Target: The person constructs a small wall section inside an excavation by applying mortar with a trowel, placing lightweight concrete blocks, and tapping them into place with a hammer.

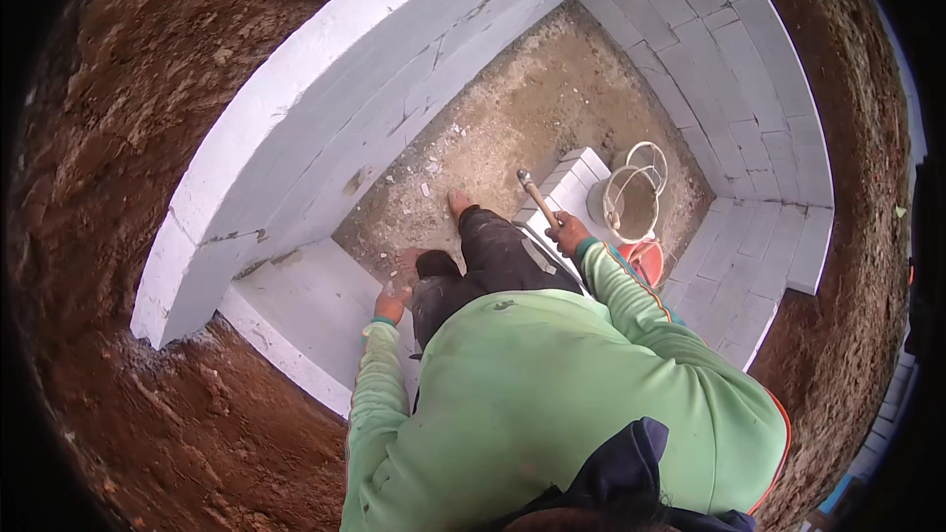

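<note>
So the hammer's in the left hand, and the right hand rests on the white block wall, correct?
No, the sides are swapped. The head view shows the hammer in the right hand, while the left hand rests on the white block wall.

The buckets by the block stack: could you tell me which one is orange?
The orange bucket is the lowest one, nearest the right hand; the other two are whitish and lie farther off.

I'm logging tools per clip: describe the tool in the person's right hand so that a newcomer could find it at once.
Start inside the pit lined with white block walls. On its gravel floor, a short stack of white blocks sits beside two buckets. Just above that stack, the right hand grips a hammer: the only slim wooden-handled thing there, with a small metal head pointing away from the person.
</note>
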The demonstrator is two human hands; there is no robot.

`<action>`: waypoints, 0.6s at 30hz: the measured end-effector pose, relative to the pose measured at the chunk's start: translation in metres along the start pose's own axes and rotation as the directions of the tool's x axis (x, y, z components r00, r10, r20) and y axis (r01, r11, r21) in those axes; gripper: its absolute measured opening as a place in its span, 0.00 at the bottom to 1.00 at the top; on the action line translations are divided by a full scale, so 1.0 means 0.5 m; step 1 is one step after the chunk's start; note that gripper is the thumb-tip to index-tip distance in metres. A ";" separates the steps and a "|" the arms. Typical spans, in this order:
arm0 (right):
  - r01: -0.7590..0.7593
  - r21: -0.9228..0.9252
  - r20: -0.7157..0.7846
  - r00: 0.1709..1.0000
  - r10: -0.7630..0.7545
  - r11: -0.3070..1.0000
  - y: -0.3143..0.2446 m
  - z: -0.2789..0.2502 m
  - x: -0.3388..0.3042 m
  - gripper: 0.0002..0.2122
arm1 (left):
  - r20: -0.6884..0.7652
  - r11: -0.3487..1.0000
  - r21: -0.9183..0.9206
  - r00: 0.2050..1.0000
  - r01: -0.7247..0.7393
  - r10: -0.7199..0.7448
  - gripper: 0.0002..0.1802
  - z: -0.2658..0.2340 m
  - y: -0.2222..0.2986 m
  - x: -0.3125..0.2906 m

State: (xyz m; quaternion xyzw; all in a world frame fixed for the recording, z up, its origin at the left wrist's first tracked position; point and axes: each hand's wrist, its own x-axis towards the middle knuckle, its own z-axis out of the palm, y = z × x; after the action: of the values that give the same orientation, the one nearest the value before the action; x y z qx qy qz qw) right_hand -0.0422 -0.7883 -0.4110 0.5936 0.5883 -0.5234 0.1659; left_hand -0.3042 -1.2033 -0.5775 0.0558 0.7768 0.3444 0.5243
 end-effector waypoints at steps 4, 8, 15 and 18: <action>0.010 -0.166 -0.090 0.996 -0.026 0.986 0.063 0.028 0.012 0.17 | -0.047 0.982 0.165 0.995 0.094 -0.087 0.43 0.061 0.034 -0.197; -0.234 -0.080 -0.131 0.966 0.223 0.969 0.189 0.056 0.048 0.16 | -0.302 0.857 0.482 0.885 -0.179 0.355 0.37 -0.002 0.081 -0.295; -0.380 -0.247 -0.283 0.908 0.309 0.891 0.343 -0.015 0.216 0.20 | -0.301 0.985 0.143 0.952 0.097 -0.051 0.35 0.006 0.093 -0.399; -0.430 -0.386 -0.304 0.895 0.327 0.816 0.407 -0.060 0.181 0.25 | -0.237 0.917 0.383 0.971 0.108 -0.015 0.36 0.031 0.056 -0.425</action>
State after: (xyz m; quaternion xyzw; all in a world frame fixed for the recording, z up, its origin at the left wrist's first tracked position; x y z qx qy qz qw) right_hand 0.1264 -0.7678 -0.5582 0.7006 0.5759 -0.2611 0.3307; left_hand -0.2045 -1.2699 -0.3992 0.0954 0.8866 0.1686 0.4200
